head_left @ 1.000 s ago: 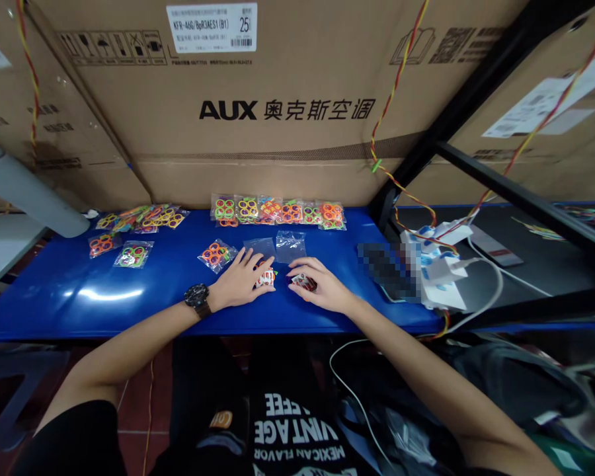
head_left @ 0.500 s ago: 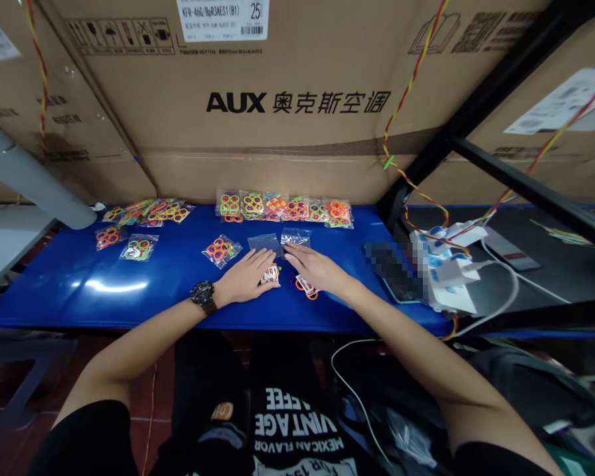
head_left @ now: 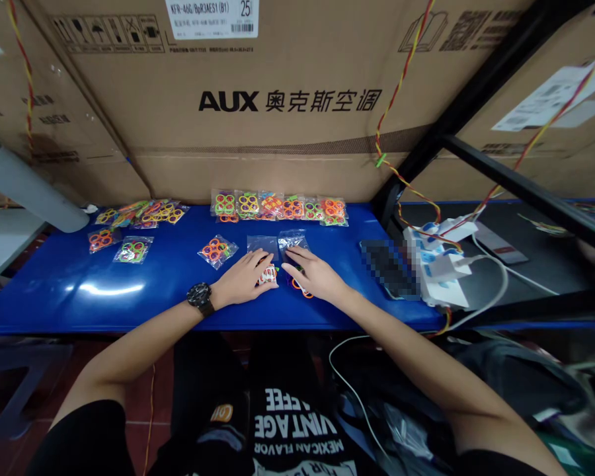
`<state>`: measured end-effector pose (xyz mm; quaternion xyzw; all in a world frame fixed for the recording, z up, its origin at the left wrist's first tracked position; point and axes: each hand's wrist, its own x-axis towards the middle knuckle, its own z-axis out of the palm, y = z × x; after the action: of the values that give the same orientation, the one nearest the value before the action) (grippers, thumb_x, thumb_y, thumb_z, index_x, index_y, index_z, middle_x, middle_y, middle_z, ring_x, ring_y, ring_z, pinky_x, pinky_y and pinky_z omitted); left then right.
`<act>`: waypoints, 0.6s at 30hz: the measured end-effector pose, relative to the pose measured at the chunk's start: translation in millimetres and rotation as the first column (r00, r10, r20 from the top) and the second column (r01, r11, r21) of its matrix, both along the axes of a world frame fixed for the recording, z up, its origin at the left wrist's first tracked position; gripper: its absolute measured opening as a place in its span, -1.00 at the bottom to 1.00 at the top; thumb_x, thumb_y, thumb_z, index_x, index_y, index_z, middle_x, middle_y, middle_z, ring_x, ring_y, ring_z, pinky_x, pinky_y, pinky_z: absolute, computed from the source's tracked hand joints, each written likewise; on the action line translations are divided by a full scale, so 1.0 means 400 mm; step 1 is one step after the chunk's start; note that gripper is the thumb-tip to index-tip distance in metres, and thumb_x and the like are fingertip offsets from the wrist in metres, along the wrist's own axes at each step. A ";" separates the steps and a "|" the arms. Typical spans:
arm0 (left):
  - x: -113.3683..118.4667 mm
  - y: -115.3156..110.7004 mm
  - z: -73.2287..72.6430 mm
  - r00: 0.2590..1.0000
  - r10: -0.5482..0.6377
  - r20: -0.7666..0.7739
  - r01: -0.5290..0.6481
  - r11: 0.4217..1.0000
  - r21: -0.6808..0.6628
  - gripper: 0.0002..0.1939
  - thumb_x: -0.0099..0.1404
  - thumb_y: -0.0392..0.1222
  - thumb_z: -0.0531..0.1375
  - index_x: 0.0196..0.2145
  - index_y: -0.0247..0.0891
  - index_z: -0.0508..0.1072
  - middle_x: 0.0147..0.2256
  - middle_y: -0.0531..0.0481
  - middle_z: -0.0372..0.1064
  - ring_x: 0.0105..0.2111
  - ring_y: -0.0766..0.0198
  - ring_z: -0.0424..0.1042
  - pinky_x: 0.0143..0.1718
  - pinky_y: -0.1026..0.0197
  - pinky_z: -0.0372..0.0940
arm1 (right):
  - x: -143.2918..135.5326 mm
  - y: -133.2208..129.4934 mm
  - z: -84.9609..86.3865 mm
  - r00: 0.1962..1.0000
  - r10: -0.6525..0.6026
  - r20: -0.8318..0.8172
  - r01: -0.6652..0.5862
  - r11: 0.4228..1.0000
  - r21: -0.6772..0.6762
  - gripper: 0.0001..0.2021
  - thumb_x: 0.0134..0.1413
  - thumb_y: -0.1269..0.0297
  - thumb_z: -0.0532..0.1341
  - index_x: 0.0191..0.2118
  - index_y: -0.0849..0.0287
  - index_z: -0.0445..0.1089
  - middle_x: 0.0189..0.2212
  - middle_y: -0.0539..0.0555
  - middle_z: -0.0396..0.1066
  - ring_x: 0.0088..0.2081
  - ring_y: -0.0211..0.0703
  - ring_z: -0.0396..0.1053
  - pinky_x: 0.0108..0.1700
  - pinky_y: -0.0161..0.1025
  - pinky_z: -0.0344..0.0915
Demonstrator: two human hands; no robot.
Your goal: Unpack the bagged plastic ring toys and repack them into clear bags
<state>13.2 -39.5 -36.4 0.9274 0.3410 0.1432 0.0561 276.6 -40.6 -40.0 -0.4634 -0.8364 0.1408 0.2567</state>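
My left hand lies low over the blue tabletop, fingers stretched forward and thumb apart. It partly covers a small white card with red print; its fingertips reach the near edge of a clear plastic bag. Beside it, my right hand is also open, with its fingertips at a second clear bag. Orange rings and a pale card edge show under its thumb side, mostly hidden. Left of the hands lies a filled bag of orange rings.
Several filled bags of coloured rings line the back edge against a large carton. More bags lie at the left, near a grey cylinder. At the right are a blurred-out phone and a power strip with cables.
My right hand has shifted slightly toward me, and its thumb now covers more of the orange rings and card. My left hand is nearly unmoved. The view has turned slightly right.
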 end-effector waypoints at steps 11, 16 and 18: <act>0.008 -0.008 0.005 0.999 0.034 -0.033 -0.035 0.999 -0.003 -0.16 0.56 0.35 -0.05 0.47 -0.39 0.15 0.43 -0.36 0.19 0.47 -0.16 0.11 0.46 -0.17 0.03 | -0.006 -0.011 -0.014 1.000 0.009 0.016 -0.010 0.997 0.079 -0.50 0.47 0.04 0.10 0.34 0.15 0.42 0.28 0.33 0.41 0.32 0.23 0.39 0.37 0.28 0.34; 0.009 -0.009 0.007 0.998 0.039 -0.042 -0.039 0.999 -0.006 -0.16 0.56 0.35 -0.06 0.49 -0.37 0.12 0.44 -0.35 0.17 0.47 -0.15 0.12 0.45 -0.18 0.04 | -0.003 -0.009 -0.013 1.000 0.003 0.017 -0.004 0.998 0.061 -0.51 0.46 0.08 0.11 0.30 0.22 0.46 0.27 0.36 0.42 0.32 0.23 0.39 0.38 0.24 0.34; 0.008 -0.010 0.008 0.998 0.040 -0.049 -0.041 0.999 -0.010 -0.15 0.56 0.35 -0.06 0.49 -0.38 0.12 0.45 -0.34 0.16 0.47 -0.15 0.11 0.45 -0.17 0.03 | -0.005 -0.010 -0.010 1.000 -0.006 0.029 0.004 0.998 0.064 -0.52 0.46 0.09 0.11 0.29 0.24 0.47 0.27 0.36 0.43 0.31 0.23 0.40 0.38 0.20 0.35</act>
<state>16.6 -43.4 -33.1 0.9232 0.3618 0.1199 0.0501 274.7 -44.7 -44.1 -0.4589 -0.8431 0.1063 0.2595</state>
